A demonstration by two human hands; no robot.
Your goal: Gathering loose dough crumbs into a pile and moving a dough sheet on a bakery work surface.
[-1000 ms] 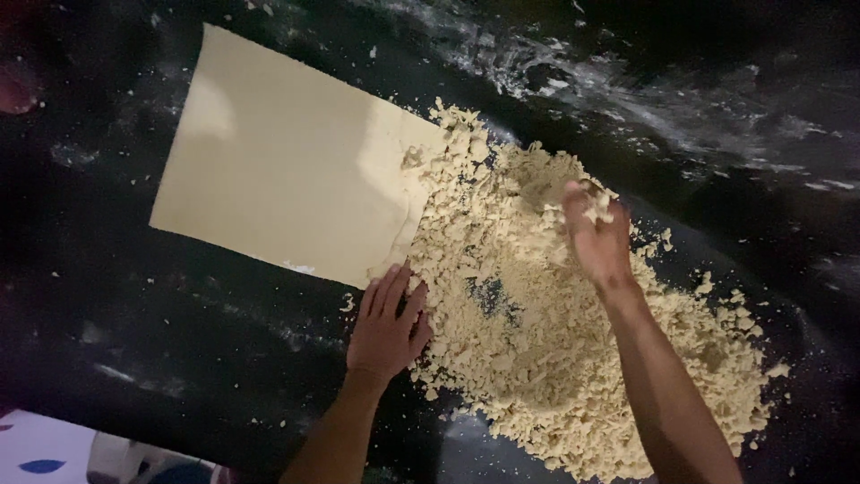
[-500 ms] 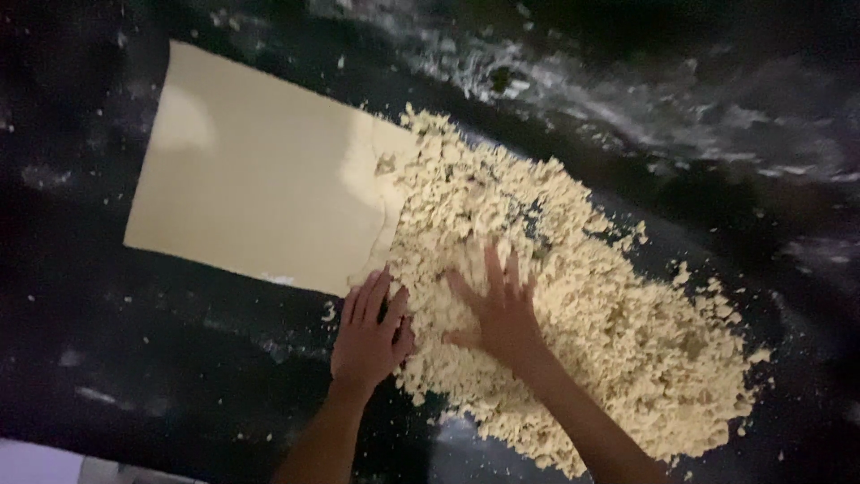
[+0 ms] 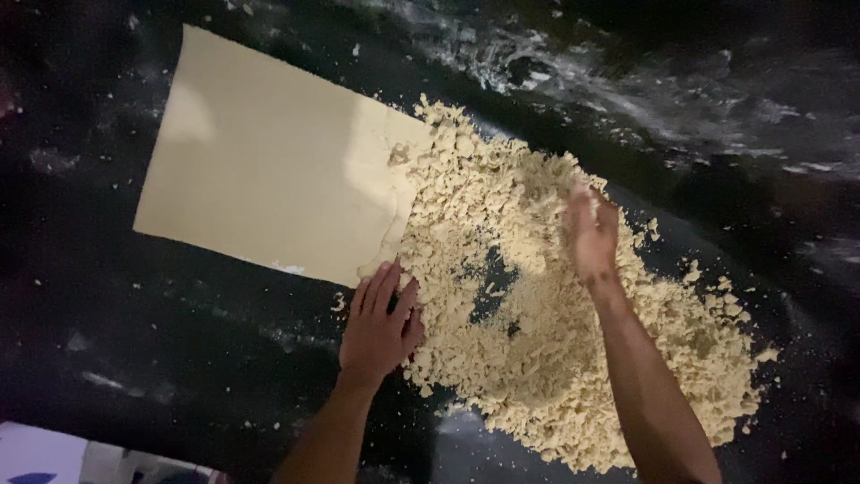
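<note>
A wide heap of pale yellow crumbled dough lies on a dark, flour-dusted surface. A flat beige rectangular sheet lies to its left, its right end under the crumbs. My left hand rests palm down with fingers spread at the heap's left edge, next to the sheet's lower corner. My right hand is raised a little over the middle of the heap, blurred by motion, fingers together, dusted with crumbs; whether it holds crumbs is unclear.
White flour smears streak the dark surface at the back. A bare dark gap shows within the heap. A light object with a blue mark sits at the bottom left corner.
My right hand went from raised at the heap's right, down flat onto the crumbs near my left hand, and is now lifted again toward the right. The left hand stayed put.
</note>
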